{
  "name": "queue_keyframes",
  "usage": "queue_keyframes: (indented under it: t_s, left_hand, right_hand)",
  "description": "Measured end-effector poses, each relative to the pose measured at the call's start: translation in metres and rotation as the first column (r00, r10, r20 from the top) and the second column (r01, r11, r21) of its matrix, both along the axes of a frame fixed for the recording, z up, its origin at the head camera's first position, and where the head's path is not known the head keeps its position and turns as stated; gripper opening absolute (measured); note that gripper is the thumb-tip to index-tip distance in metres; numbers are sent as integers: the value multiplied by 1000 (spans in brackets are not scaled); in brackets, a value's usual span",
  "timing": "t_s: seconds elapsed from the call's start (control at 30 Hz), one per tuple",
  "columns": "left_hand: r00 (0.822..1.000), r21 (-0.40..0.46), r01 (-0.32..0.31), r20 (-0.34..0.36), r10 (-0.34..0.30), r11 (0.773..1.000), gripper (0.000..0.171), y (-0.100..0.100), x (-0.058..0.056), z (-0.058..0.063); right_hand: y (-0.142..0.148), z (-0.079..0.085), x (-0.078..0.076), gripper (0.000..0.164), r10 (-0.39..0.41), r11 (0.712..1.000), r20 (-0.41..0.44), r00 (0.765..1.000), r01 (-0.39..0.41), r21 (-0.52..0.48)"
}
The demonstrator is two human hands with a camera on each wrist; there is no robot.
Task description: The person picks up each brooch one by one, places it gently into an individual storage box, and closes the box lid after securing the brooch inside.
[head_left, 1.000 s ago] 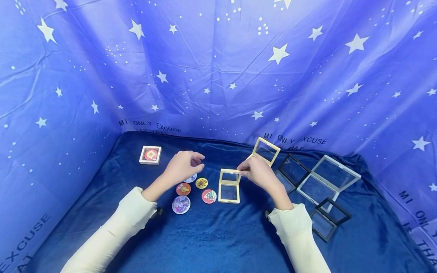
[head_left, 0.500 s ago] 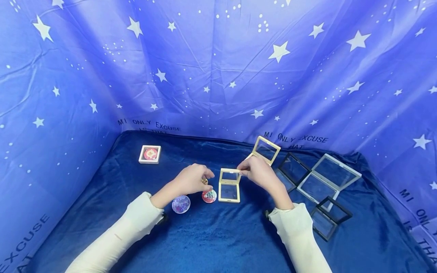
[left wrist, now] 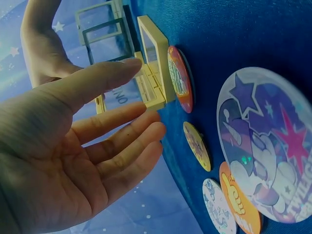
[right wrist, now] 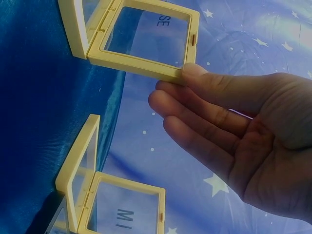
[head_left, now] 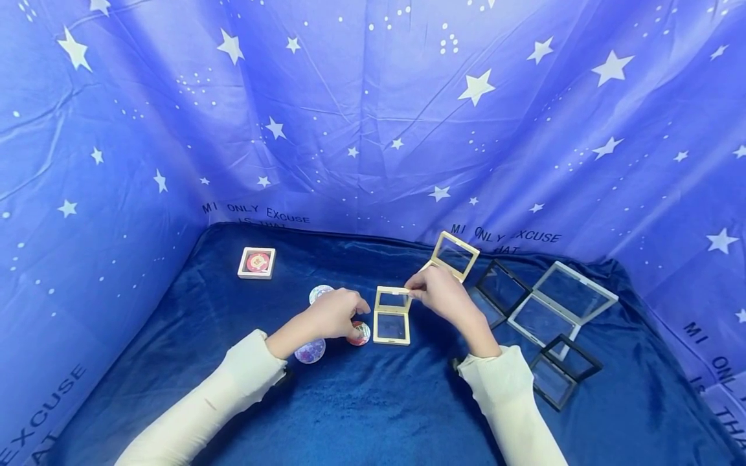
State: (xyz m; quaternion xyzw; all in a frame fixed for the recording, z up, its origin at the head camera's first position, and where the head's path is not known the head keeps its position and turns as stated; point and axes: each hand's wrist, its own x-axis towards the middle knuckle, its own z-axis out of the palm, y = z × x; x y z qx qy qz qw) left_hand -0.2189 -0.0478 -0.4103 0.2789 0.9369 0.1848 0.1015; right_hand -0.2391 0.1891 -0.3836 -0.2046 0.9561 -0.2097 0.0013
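Observation:
My right hand (head_left: 440, 294) pinches the upper right corner of a small yellow display frame (head_left: 392, 340), which stands open like a book. In the right wrist view the thumb presses that frame's rim (right wrist: 141, 64), with a finger underneath. My left hand (head_left: 337, 315) hovers over round badges, fingers relaxed and apart, its palm bare in the left wrist view. Nearest its thumb in the head view lies a red tree badge (head_left: 364, 334). A purple badge (head_left: 310, 351) and a white one (head_left: 320, 293) show around the hand. Yellow (left wrist: 197, 146) and orange (left wrist: 239, 200) badges are hidden from the head view.
Behind my right hand stands another open yellow frame (head_left: 462, 242). Farther right are a black frame (head_left: 513, 278), a larger white frame (head_left: 585, 280) and another black one (head_left: 585, 354). A white frame (head_left: 255, 277) holding a red badge lies back left. Starry curtains surround the blue cloth.
My left hand has moved right and nearer the body, towards the red tree badge. The white badge shows again behind it, while the yellow and orange ones became covered. My right hand stays put.

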Motion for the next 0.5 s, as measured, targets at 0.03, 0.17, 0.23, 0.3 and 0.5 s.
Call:
queue_keyframes:
  t_s: [0.03, 0.17, 0.23, 0.3, 0.5]
  left_hand:
    - [1000, -9, 7, -1, -7, 1000, 47, 0, 0, -1]
    - [999, -59, 45, -19, -46, 997, 46, 1, 0, -3]
    - [998, -82, 60, -31, -63, 995, 44, 1, 0, -4]
    - [997, -97, 72, -35, -76, 993, 43, 2, 0, -4]
    - [990, -135, 125, -53, -133, 983, 41, 6, 0, -5]
  right_hand:
    - [0, 0, 0, 9, -1, 1000, 3, 1000, 1, 2]
    - [0, 0, 0, 9, -7, 1000, 10, 1000, 7, 6]
    - [0, -1, 0, 9, -7, 1000, 11, 1000, 7, 6]
    - [0, -1, 0, 9, -7, 1000, 12, 1000, 7, 5]
    - [0, 0, 0, 9, -11, 1000, 11, 1000, 11, 4]
